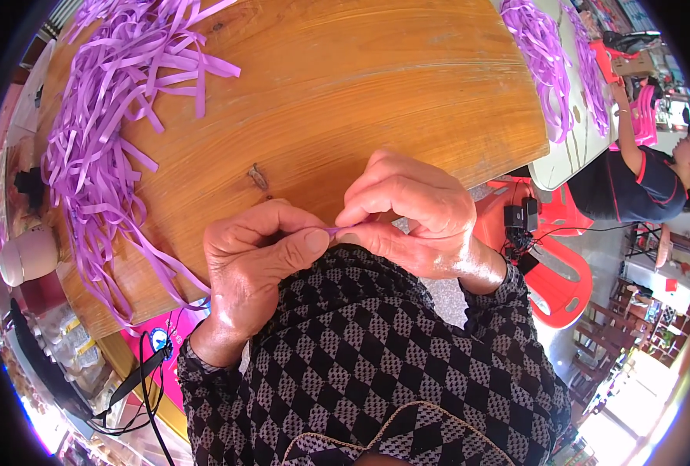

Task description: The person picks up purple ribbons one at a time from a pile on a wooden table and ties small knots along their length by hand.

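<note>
A short stretch of purple ribbon [334,231] runs between my two hands, just past the near edge of the wooden table [345,101]. My left hand [261,260] pinches one end between thumb and forefinger. Thumb and fingers of my right hand [411,217] close on the other end, and most of that part is hidden inside the grip. To the left on the tabletop lies a big loose heap of purple ribbons [104,124], with several strands trailing toward my left wrist.
More purple ribbons [543,66] hang over a pale table [558,155] at the right, where another person [640,175] reaches out an arm. A red plastic stool [558,283] with black boxes and a cable stands beside my right arm. Black cables [147,380] dangle at lower left.
</note>
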`<state>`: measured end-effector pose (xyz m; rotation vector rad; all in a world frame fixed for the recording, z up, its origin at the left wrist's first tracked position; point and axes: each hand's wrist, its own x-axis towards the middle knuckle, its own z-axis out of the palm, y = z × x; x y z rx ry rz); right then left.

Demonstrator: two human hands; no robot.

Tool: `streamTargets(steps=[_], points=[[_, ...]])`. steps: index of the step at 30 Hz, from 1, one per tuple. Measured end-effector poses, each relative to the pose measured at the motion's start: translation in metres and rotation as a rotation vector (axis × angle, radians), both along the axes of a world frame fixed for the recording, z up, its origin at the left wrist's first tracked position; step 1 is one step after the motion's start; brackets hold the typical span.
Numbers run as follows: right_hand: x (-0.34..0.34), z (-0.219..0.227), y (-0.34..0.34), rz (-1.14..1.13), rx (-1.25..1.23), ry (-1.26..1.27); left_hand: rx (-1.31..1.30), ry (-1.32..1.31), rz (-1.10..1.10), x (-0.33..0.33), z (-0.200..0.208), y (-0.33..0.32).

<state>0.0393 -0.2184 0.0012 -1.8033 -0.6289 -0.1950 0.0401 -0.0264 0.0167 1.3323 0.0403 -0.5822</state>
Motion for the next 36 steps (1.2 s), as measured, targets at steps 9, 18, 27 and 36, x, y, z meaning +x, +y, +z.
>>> streamTargets(steps=[9, 18, 27, 36], points=[[-0.001, 0.000, 0.002, -0.018, -0.046, -0.047, 0.091, -0.039, -0.021, -0.002, 0.007, 0.000], [-0.001, 0.004, 0.004, -0.016, -0.043, -0.006, 0.009, 0.144, -0.008, 0.001, 0.005, -0.004], [-0.001, 0.003, 0.003, 0.064, 0.010, 0.167, 0.102, -0.157, -0.059, -0.005, -0.005, -0.003], [-0.006, 0.002, 0.004, 0.138, 0.080, 0.374, 0.171, -0.321, -0.149, -0.001, -0.003, 0.003]])
